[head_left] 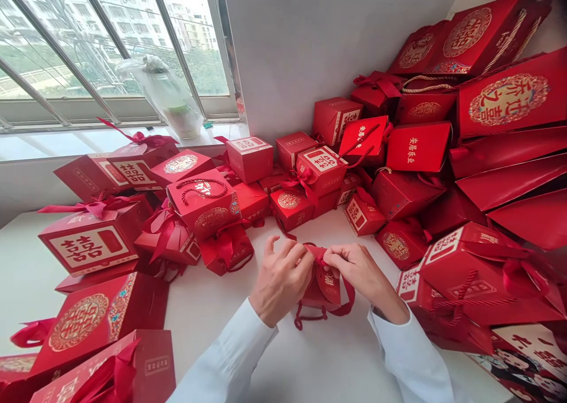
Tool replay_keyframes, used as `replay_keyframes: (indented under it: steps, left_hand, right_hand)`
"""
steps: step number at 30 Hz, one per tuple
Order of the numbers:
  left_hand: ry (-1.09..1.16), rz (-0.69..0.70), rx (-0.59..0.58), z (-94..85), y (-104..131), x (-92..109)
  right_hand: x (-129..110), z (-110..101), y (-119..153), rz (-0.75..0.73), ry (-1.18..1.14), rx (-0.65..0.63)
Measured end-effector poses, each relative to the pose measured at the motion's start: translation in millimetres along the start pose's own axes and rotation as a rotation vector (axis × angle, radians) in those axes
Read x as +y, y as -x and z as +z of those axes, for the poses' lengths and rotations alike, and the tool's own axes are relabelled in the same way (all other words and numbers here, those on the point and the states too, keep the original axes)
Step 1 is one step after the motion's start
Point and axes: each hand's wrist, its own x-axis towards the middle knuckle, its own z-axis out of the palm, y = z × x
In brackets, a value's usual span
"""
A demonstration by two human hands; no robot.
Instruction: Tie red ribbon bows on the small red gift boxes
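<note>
A small red gift box [322, 291] stands on the white table in front of me, between my hands. A red ribbon [319, 260] is gathered in a knot or bow at its top, and a loose length hangs down the box's right side. My left hand [283, 279] is closed at the ribbon's left side, one finger raised and its fingertips partly hidden. From the right, my right hand [361, 270] pinches the ribbon between thumb and finger. A twisted red cord [310, 318] lies at the near foot of the box.
Red gift boxes with ribbons [91, 240] are piled on the left and across the back [322, 166]. More boxes [482, 273] and large red gift bags [509, 96] crowd the right. A plastic-wrapped cup [181, 116] stands on the sill by the barred window.
</note>
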Motion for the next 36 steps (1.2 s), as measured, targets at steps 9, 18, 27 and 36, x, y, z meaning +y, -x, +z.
replay_keyframes:
  steps: [9, 18, 27, 36]
  left_hand:
    - [0.067, 0.000, 0.003, -2.1, -1, 0]
    - [0.289, -0.085, -0.297, -21.9, 1, -3]
    - [0.722, -0.352, -0.323, -25.8, 2, -7]
    - [0.619, -0.542, -0.478, -45.6, 1, -18]
  right_hand:
    - [-4, -5, 2, -0.034, 0.077, -0.038]
    - [-4, -5, 4, -0.055, 0.116, -0.033]
    - [-2, -5, 6, -0.084, 0.089, -0.050]
    - [-2, -5, 7, -0.072, 0.157, 0.001]
